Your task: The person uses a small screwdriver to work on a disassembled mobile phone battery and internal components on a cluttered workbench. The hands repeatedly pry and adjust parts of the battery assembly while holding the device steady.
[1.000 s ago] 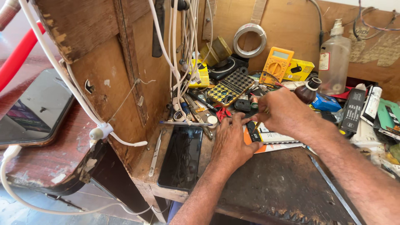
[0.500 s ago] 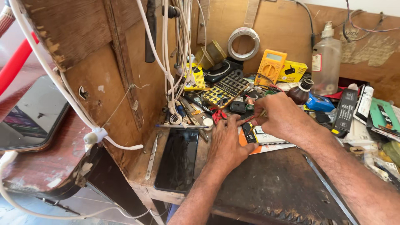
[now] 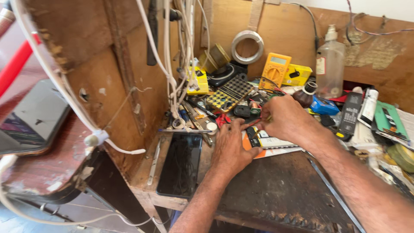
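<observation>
My left hand [image 3: 230, 149] lies palm down on the cluttered wooden bench, its fingers resting on a small dark part and an orange-edged card [image 3: 254, 144]. Just beyond it, my right hand [image 3: 286, 118] is closed around a thin red-handled tool [image 3: 250, 125] whose tip points toward the left fingers. A black phone [image 3: 181, 164] lies face up immediately left of my left hand. Red-handled cutters [image 3: 222, 119] sit just past the left fingertips.
A yellow multimeter [image 3: 276, 69], a clear pump bottle [image 3: 330, 62], a tape roll [image 3: 247, 46] and hanging white cables [image 3: 172, 64] crowd the back. Boxes and tubes [image 3: 366, 112] lie to the right. A dark mat [image 3: 280, 194] covers the front. Another phone [image 3: 32, 118] rests at far left.
Both hands stay in nearly the same spot over the small part; the view has shifted slightly. The right hand keeps its grip on the thin tool.
</observation>
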